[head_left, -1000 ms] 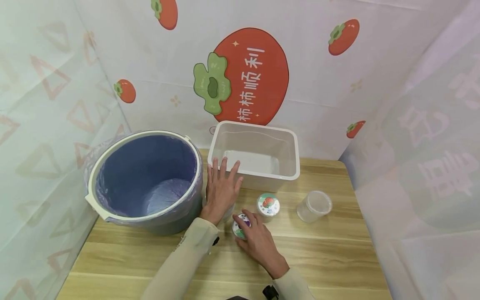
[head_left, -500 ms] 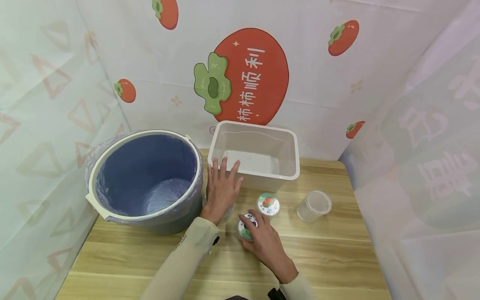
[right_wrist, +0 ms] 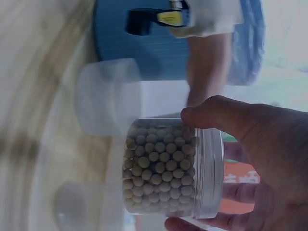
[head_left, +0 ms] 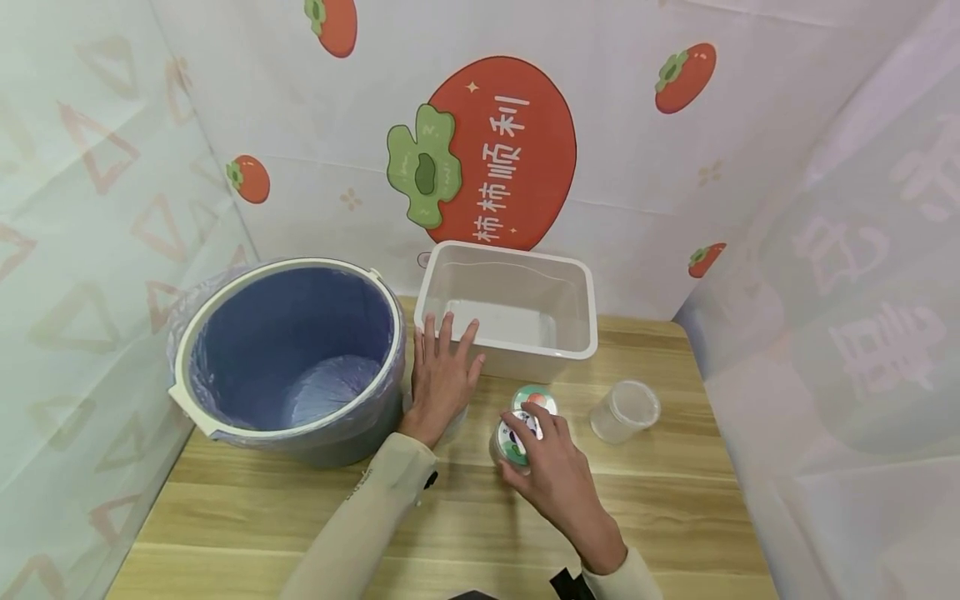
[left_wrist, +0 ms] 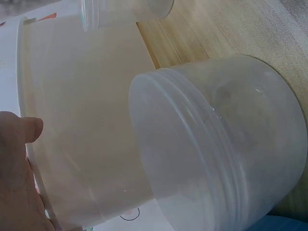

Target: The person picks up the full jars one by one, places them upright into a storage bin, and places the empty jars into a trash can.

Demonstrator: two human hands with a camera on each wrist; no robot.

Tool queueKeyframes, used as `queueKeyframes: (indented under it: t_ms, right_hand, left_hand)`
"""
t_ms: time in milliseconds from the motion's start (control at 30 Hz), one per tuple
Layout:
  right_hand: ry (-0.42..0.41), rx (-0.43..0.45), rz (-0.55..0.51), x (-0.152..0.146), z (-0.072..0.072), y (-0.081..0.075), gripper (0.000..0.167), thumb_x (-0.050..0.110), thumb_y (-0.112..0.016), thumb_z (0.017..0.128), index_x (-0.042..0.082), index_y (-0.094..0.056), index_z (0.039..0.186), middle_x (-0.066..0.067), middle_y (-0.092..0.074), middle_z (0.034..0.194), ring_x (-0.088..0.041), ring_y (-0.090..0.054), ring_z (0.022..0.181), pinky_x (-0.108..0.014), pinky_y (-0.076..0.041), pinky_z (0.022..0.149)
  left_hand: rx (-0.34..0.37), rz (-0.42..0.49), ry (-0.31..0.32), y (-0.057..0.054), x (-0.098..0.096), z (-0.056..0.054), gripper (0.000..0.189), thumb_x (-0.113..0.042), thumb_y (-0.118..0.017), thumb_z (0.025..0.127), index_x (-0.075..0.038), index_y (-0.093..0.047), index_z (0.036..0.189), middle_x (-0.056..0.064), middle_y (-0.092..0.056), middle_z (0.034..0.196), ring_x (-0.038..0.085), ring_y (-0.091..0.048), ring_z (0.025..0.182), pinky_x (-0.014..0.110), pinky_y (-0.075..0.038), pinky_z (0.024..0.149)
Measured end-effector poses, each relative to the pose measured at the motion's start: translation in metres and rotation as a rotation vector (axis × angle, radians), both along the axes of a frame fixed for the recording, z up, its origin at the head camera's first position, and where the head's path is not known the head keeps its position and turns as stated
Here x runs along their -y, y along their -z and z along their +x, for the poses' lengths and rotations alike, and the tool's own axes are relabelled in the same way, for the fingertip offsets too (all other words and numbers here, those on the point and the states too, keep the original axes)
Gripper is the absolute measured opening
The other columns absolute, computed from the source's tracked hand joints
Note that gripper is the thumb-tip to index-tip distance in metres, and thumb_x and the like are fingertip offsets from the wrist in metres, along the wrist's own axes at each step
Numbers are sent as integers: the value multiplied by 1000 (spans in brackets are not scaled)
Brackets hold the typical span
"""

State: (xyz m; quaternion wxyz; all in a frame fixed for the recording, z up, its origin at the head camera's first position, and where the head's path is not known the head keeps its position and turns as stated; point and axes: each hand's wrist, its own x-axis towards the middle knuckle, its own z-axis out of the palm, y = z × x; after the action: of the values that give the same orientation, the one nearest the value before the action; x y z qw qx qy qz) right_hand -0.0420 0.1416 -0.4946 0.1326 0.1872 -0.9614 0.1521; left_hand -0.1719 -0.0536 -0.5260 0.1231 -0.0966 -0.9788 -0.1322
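Note:
My right hand point(head_left: 558, 475) grips a clear jar point(right_wrist: 161, 168) by its lid. Small pale round beads fill the jar, and its lid has a green, white and purple label. Behind it, partly covered by my fingers, is a second jar point(head_left: 534, 396) with a red tomato picture on its lid. My left hand point(head_left: 442, 379) has its fingers straight and spread, fingertips at the front rim of a white bin point(head_left: 525, 346). An unlidded clear jar point(left_wrist: 216, 144) stands under that hand, mostly hidden in the head view.
A large blue bucket point(head_left: 300, 333) with a plastic liner stands at the left, close to my left hand. Another clear jar point(head_left: 626, 412) is on the wooden table point(head_left: 675, 517) at the right. Printed fabric walls point(head_left: 637, 167) surround the table's back and sides.
My right hand has moved right and slightly back with the bead jar, which now overlaps the tomato-lidded jar in the head view. My left hand has stayed in place.

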Motion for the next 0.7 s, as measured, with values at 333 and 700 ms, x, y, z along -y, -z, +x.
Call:
queueKeyframes:
  t_ms: [333, 700]
  right_hand:
    - [22, -43, -36, -12, -16, -30, 69, 34, -97, 81, 19, -70, 144, -19, -65, 141, -42, -68, 114, -46, -62, 54]
    - [89, -3, -72, -22, -44, -70, 69, 39, -94, 86, 21, -69, 148, -17, -63, 146, -44, -66, 114, -49, -59, 54]
  left_hand:
    - [19, 15, -1, -2, 0, 0, 63, -48, -54, 113, -27, -40, 170, 22, -29, 177, 50, -15, 167, 67, -14, 134]
    - [-4, 47, 0, 0, 0, 2, 62, -46, -56, 112, -27, -41, 169, 22, -29, 177, 52, -18, 166, 68, -16, 134]
